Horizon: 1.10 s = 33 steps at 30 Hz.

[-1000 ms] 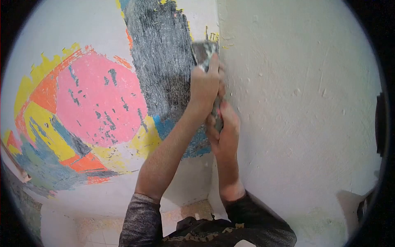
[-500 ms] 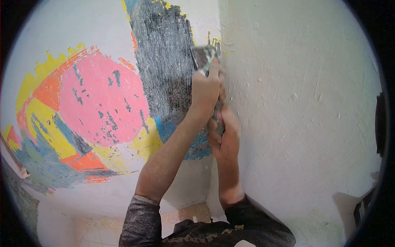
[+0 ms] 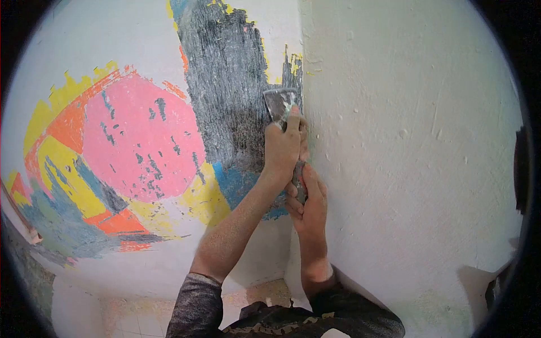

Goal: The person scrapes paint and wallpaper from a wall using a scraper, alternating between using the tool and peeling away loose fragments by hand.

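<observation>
A metal scraper [image 3: 279, 104] with a flat blade lies against the painted wall, right beside the inside corner. My left hand [image 3: 283, 147] presses on the blade's lower part, fingers over the metal. Below it, my right hand [image 3: 307, 200] is wrapped around the scraper's handle. The blade sits at the right edge of a scraped black patch [image 3: 225, 84] of paint.
The left wall carries a worn mural with a pink circle [image 3: 141, 138], yellow, orange and blue areas. The right wall [image 3: 411, 141] is rough plain white plaster and meets the mural at the corner. Speckled floor [image 3: 253, 296] shows below, near my dark sleeves.
Both hands and the scraper have slid down the wall along the corner. More scraped black paint now shows above the blade.
</observation>
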Available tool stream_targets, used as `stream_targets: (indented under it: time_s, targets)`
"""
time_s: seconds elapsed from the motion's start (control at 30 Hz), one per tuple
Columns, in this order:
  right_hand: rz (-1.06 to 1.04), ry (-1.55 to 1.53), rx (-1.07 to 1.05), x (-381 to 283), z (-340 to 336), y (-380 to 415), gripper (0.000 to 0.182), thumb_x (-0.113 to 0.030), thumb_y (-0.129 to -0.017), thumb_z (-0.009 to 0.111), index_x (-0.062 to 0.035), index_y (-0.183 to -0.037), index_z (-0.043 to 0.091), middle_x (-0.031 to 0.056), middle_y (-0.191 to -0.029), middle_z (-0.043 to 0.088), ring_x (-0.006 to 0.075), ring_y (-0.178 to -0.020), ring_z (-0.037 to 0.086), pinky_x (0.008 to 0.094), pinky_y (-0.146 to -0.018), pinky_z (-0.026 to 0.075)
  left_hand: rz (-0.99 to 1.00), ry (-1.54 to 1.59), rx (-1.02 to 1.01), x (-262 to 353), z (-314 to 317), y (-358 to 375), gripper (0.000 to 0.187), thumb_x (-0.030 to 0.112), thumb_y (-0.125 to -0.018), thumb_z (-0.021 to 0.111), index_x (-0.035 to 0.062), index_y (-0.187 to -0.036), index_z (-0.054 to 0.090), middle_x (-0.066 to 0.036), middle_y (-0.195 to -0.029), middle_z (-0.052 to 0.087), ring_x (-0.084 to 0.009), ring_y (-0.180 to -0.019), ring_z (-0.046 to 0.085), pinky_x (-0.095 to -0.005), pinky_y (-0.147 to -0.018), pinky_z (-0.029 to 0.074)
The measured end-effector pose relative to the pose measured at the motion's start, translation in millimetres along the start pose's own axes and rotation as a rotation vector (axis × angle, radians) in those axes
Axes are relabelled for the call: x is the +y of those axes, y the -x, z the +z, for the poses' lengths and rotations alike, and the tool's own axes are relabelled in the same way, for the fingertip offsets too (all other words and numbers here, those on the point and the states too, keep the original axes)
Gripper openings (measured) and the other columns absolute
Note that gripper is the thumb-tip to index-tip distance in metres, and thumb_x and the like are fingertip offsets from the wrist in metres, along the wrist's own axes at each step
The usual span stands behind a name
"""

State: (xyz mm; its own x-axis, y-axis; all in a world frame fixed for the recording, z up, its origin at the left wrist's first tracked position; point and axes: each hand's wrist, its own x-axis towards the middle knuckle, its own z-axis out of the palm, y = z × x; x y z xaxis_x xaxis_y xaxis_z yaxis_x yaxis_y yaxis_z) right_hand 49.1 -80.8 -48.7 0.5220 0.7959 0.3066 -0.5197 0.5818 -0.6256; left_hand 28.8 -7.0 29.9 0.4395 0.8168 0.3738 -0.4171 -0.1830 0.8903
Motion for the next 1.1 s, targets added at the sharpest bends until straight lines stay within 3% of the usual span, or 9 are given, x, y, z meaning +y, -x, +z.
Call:
stream_targets:
  time_s: [0.23,0.3,0.43,0.5,0.53,0.6,0.7,0.8,1.1]
  targets:
    - [-0.015,0.003,-0.026,-13,13,-7,0.023,-0.029,-0.096,0.044,-0.0081,-0.089,0.052,-0.0018,-0.060,0.053,0.0005,-0.034,0.032,0.0163,-0.030,0.025,0.091,0.165,-0.072,6,3,-23,0.030,0.031,-0.092,0.053,0.0054,-0.077,0.053,0.003,-0.052,0.040,-0.0085,-0.039,0.037,-0.0259,-0.037,0.030]
    - [0.002,0.011,-0.041,-8,5,0,0.023,-0.029,-0.096,0.045,-0.0083,-0.089,0.052,-0.0019,-0.060,0.052,0.0005,-0.034,0.032,0.0161,-0.029,0.025,0.018,0.006,-0.017,2,-1,-6,0.027,0.029,-0.092,0.053,0.0062,-0.079,0.053,0.004,-0.052,0.040,-0.0086,-0.038,0.036,-0.0259,-0.036,0.029]
    - [0.009,0.003,-0.029,-13,11,-15,0.023,-0.029,-0.096,0.045,-0.0071,-0.090,0.052,-0.0015,-0.060,0.052,0.0006,-0.035,0.032,0.0157,-0.029,0.024,-0.017,0.075,0.027,14,6,-17,0.027,0.029,-0.092,0.053,0.0063,-0.078,0.054,0.004,-0.053,0.041,-0.0087,-0.038,0.036,-0.0258,-0.036,0.029]
    - [0.010,-0.011,-0.053,-20,19,-16,0.023,-0.029,-0.095,0.045,-0.0069,-0.090,0.052,-0.0013,-0.060,0.052,0.0008,-0.035,0.032,0.0160,-0.029,0.024,0.075,0.424,-0.187,16,6,-29,0.027,0.028,-0.092,0.053,0.0062,-0.078,0.053,0.004,-0.052,0.041,-0.0087,-0.038,0.036,-0.0258,-0.035,0.029]
    - [0.006,-0.026,-0.083,-22,22,-16,0.024,-0.029,-0.095,0.045,-0.0067,-0.090,0.052,-0.0011,-0.060,0.053,0.0011,-0.035,0.032,0.0163,-0.029,0.025,0.082,0.426,-0.183,17,5,-26,0.027,0.028,-0.092,0.053,0.0062,-0.078,0.053,0.004,-0.052,0.041,-0.0087,-0.038,0.036,-0.0258,-0.035,0.029]
    - [0.000,-0.016,-0.079,-14,13,-6,0.024,-0.029,-0.095,0.045,-0.0067,-0.089,0.052,-0.0010,-0.060,0.053,0.0013,-0.035,0.033,0.0163,-0.029,0.025,0.054,0.112,-0.006,17,6,-16,0.027,0.029,-0.092,0.053,0.0059,-0.077,0.054,0.004,-0.052,0.041,-0.0088,-0.038,0.037,-0.0260,-0.035,0.029]
    - [0.010,-0.013,-0.049,-8,7,-5,0.024,-0.029,-0.096,0.045,-0.0067,-0.089,0.052,-0.0009,-0.061,0.053,0.0013,-0.035,0.033,0.0163,-0.029,0.025,0.019,0.045,0.006,6,1,-8,0.027,0.029,-0.092,0.053,0.0060,-0.078,0.054,0.004,-0.051,0.041,-0.0083,-0.038,0.036,-0.0255,-0.036,0.028]
    - [0.019,-0.020,-0.062,-19,15,-19,0.024,-0.029,-0.096,0.046,-0.0066,-0.089,0.052,-0.0008,-0.061,0.053,0.0010,-0.035,0.033,0.0162,-0.029,0.025,0.134,0.113,-0.021,17,9,-25,0.028,0.029,-0.093,0.052,0.0057,-0.077,0.054,0.004,-0.051,0.040,-0.0078,-0.038,0.036,-0.0254,-0.036,0.028]
    - [0.041,-0.032,-0.078,-14,9,-8,0.024,-0.031,-0.094,0.049,-0.0081,-0.088,0.052,-0.0014,-0.061,0.052,0.0010,-0.036,0.034,0.0168,-0.031,0.025,0.072,0.071,0.016,11,3,-12,0.026,0.028,-0.093,0.051,0.0058,-0.081,0.055,0.005,-0.052,0.039,-0.0081,-0.039,0.036,-0.0248,-0.037,0.029]
